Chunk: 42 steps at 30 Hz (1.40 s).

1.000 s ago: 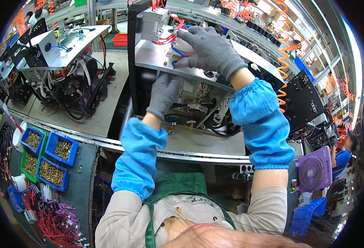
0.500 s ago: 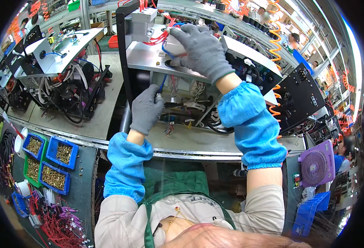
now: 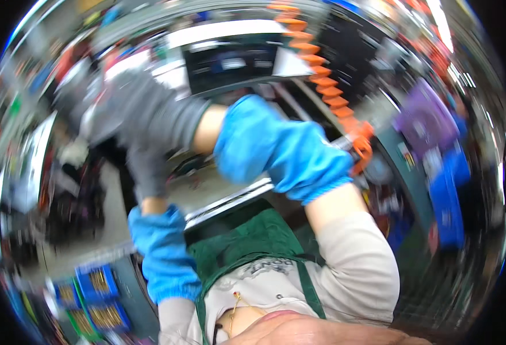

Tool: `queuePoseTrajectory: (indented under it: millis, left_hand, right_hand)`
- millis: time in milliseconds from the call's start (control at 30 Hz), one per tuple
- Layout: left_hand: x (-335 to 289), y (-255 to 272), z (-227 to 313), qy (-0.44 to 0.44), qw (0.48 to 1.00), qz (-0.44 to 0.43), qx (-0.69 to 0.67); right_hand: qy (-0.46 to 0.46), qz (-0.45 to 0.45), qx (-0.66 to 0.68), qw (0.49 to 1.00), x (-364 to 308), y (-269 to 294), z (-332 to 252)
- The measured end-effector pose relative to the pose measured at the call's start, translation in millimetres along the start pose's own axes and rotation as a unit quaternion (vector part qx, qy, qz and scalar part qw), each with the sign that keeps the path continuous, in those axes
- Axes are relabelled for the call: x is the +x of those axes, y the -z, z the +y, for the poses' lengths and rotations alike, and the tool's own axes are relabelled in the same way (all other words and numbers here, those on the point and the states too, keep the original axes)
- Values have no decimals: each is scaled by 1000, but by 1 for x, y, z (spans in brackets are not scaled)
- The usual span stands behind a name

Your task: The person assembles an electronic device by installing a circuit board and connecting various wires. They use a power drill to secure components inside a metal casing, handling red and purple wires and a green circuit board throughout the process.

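Note:
Motion smears much of the view. My right hand (image 3: 155,106), in a grey glove, reaches far to the left across the metal-cased unit with its pale top panel (image 3: 224,34). Its fingers dissolve into a blur of grey and red, so whether it holds anything is unclear. Below it my left hand (image 3: 147,169), also gloved in grey, is at the unit's left side. Its upper part is blurred and partly behind the right hand; its fingers cannot be made out. Blue sleeve covers are on both forearms.
An orange coiled hose (image 3: 324,75) hangs right of the unit. Blue bins (image 3: 97,282) of small brass-coloured parts stand at lower left. A purple fan (image 3: 428,118) and a blue rack (image 3: 448,195) are at right. Another blurred unit (image 3: 69,190) stands at left.
My head view has swung and blurred. My right hand has moved left from the unit's top, and my left hand has shifted left too. Both hands now appear closer together.

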State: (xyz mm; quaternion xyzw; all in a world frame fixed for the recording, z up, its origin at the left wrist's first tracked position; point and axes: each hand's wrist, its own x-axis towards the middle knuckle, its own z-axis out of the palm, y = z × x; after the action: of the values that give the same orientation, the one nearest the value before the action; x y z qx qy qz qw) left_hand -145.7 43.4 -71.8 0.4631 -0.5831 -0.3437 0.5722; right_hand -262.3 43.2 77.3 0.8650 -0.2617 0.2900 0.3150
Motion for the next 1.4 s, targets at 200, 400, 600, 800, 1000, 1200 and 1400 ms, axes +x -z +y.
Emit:
queuePoseTrajectory:
  millis: [200,400,600,800,1000,1200,1400]
  left_hand:
    - [-4,-22,32,29,979,76,-189]
    - [37,29,-2,10,996,-75,-50]
    - [29,34,17,125,956,-84,-252]
    - [53,86,28,-17,919,-115,375]
    - [22,69,-30,-88,872,47,479]
    - [2,6,27,78,969,201,119]
    - [8,44,-6,38,968,76,235]
  right_hand:
    - [-124,100,268,950,-163,62,-50]
    - [-495,-27,126,859,-372,135,-81]
    - [-616,-418,130,655,-471,185,-105]
    - [-578,-539,225,570,-562,202,-87]
    - [-725,-141,-103,666,-660,240,69]
    - [-820,-283,-312,387,-746,279,196]
    - [-873,-288,-274,281,-727,284,220]
